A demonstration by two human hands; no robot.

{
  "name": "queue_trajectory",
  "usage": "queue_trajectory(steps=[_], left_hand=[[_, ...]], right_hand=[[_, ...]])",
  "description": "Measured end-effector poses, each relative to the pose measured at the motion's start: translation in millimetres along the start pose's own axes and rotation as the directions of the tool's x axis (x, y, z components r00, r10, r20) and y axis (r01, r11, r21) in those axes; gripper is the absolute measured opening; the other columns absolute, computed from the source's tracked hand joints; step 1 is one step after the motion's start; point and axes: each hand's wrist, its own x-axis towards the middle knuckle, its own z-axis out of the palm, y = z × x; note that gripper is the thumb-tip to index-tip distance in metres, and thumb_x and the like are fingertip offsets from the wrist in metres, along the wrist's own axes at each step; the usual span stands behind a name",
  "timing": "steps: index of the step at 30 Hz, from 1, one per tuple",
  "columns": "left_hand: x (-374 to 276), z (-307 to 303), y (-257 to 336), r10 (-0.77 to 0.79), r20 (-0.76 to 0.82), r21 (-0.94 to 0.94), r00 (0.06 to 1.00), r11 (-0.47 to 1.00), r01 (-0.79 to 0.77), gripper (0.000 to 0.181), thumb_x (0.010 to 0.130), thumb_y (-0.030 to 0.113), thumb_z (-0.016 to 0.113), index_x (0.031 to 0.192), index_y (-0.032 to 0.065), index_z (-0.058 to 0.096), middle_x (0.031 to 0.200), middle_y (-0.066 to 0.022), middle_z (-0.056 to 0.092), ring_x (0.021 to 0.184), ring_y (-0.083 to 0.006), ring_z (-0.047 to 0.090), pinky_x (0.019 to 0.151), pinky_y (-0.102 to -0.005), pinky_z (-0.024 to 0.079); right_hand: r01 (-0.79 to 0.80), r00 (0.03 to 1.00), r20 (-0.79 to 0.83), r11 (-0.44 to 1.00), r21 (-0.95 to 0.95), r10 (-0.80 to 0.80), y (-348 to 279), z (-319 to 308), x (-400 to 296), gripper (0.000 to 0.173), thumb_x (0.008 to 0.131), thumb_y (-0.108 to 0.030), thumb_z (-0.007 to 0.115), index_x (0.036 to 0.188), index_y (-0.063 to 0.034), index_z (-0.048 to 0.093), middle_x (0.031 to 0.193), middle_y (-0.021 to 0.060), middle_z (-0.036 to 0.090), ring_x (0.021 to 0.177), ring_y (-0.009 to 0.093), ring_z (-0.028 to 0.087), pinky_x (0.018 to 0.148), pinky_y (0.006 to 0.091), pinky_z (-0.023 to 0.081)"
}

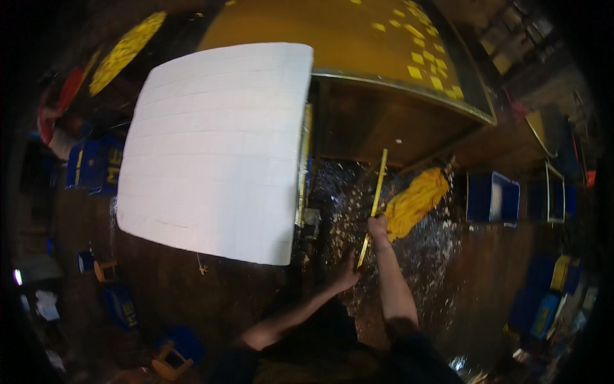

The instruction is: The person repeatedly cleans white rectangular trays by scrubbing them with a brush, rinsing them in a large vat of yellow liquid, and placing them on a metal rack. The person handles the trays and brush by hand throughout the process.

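Observation:
My right hand [378, 227] is closed around a long, narrow yellow strip [379, 187], which stands slanted over the floor. Near the strip's lower end is my left hand [346, 273], somewhat blurred; whether its fingers touch the strip I cannot tell. Just beyond my right hand lies a crumpled yellow cloth or sack [417, 201]. To the left of the strip is a large white slab [216, 149] with faint parallel lines across its top, and stacked yellow edges show along its right side.
Small yellow squares [416, 58] are scattered on a metal-edged table [288, 24] at the top. Pale scraps litter the floor [441, 269]. Blue crates [503, 199] stand at the right, more [86, 163] at the left. A person in red [72, 89] is at the far left. Small stools [172, 360] are lower left.

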Motion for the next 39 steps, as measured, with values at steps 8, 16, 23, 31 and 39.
queue_trajectory(steps=[8,16,23,31,39], left_hand=[[-130,-195,-103,-0.283,0.261,-0.079,0.923,0.946,0.313,0.054,0.092,0.031,0.065,0.139,0.0086,0.048,0.137,-0.0169,0.056,0.128,-0.0335,0.052,0.109,-0.0415,0.04],[-246,-319,-250,-0.633,-0.217,-0.668,0.743,0.651,0.36,0.041,0.095,0.01,0.058,0.136,0.0103,0.05,0.11,-0.0022,0.061,0.087,-0.0114,0.059,0.07,-0.027,0.049],[-190,-441,-308,-0.591,-0.229,-0.709,0.774,0.646,0.283,0.044,0.092,0.013,0.065,0.133,0.0097,0.051,0.113,-0.005,0.062,0.092,-0.0115,0.061,0.067,-0.024,0.049],[-171,-614,-350,-0.607,-0.314,-0.619,0.73,0.714,0.328,0.042,0.095,0.021,0.061,0.134,0.0101,0.05,0.116,-0.0044,0.063,0.097,-0.0149,0.064,0.068,-0.0291,0.053],[-132,-651,-269,-0.361,-0.329,-0.92,0.873,0.331,-0.209,0.038,0.103,0.025,0.044,0.13,0.0,0.053,0.125,-0.0107,0.061,0.115,-0.0232,0.059,0.095,-0.0406,0.053]], right_hand=[[-0.161,0.96,0.24,0.986,0.042,0.147,86,59,41,0.034,0.091,-0.012,0.058,0.122,0.003,0.054,0.089,0.0149,0.063,0.072,0.025,0.059,0.064,0.0416,0.05],[0.351,0.873,0.15,0.813,0.464,-0.463,-124,35,-213,0.026,0.098,-0.011,0.056,0.119,0.004,0.059,0.099,0.0062,0.065,0.094,0.011,0.059,0.086,0.0241,0.047],[0.392,0.889,-0.278,0.919,0.05,-0.364,-186,96,-362,0.042,0.091,-0.019,0.069,0.122,0.0069,0.061,0.104,0.0246,0.07,0.095,0.022,0.069,0.083,0.0356,0.053],[0.158,0.987,-0.128,0.72,0.676,-0.096,-221,73,-370,0.034,0.088,-0.002,0.069,0.119,0.0086,0.061,0.1,0.009,0.07,0.084,0.011,0.064,0.075,0.0243,0.052],[-0.061,0.998,0.065,0.497,0.866,0.01,-159,120,-334,0.05,0.097,-0.035,0.058,0.132,-0.0004,0.054,0.124,0.0072,0.063,0.114,0.022,0.059,0.101,0.0355,0.043]])
